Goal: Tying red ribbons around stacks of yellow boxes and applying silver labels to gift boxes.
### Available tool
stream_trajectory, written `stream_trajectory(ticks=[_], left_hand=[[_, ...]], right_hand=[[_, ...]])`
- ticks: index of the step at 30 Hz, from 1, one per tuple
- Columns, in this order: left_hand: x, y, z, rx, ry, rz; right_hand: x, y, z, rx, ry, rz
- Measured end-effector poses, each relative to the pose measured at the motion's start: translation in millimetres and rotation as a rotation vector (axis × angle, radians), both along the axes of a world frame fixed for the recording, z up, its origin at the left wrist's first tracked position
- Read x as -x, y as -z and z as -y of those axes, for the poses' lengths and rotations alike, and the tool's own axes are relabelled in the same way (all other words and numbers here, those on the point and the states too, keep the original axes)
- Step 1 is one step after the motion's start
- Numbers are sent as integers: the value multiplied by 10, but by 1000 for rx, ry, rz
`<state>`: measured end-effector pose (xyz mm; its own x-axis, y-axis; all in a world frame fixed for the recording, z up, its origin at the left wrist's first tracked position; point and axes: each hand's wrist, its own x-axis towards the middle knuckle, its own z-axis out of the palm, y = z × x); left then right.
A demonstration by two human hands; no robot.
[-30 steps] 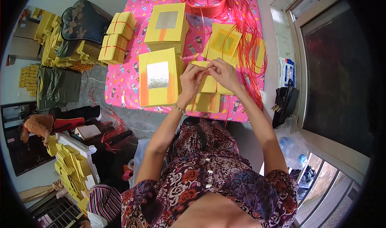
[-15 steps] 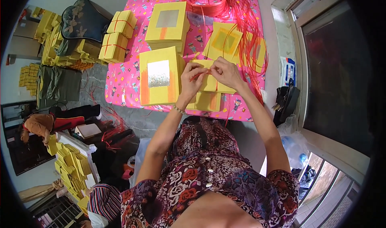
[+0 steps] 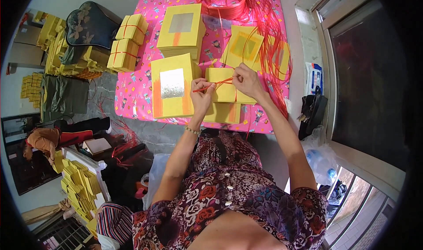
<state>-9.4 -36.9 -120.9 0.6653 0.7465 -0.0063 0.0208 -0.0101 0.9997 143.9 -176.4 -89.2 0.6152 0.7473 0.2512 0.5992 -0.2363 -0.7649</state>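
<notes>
Both my hands are over a bundle of yellow paper (image 3: 222,96) near the table's front edge. My left hand (image 3: 202,95) is closed on a red plastic strip (image 3: 223,81), one end of which pokes out to its left. My right hand (image 3: 248,83) pinches the strip on the other side, and strands cross between the two hands. A red band runs down the bundle's front below them. Under it lies more yellow paper (image 3: 224,113) with an orange patch. Left of my hands stands a tall yellow paper stack (image 3: 155,93) with a silver square and orange streaks on top.
Behind is another silver-marked stack (image 3: 194,23); tied bundles (image 3: 122,56) sit at the left edge of the pink tablecloth (image 3: 136,104). A red strip coil (image 3: 200,1) and loose strands (image 3: 275,51) lie beyond, over yellow sheets (image 3: 231,56). Two people work at the left.
My hands have moved apart, the left one leftward and down, drawing the red strip out between them. The strip's crossing strands now show over the bundle.
</notes>
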Motion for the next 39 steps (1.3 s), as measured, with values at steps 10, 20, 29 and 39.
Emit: stream_trajectory(ticks=[10, 20, 29, 39], left_hand=[[17, 5, -30, 223, 51, -41], [-76, -320, 15, 472, 327, -187], [195, 26, 358, 33, 201, 167], [326, 5, 659, 151, -52, 37]], right_hand=[[52, -177, 337, -122, 270, -179], [379, 60, 544, -127, 365, -945], [524, 410, 527, -428, 128, -709], [797, 544, 619, -399, 242, -659]])
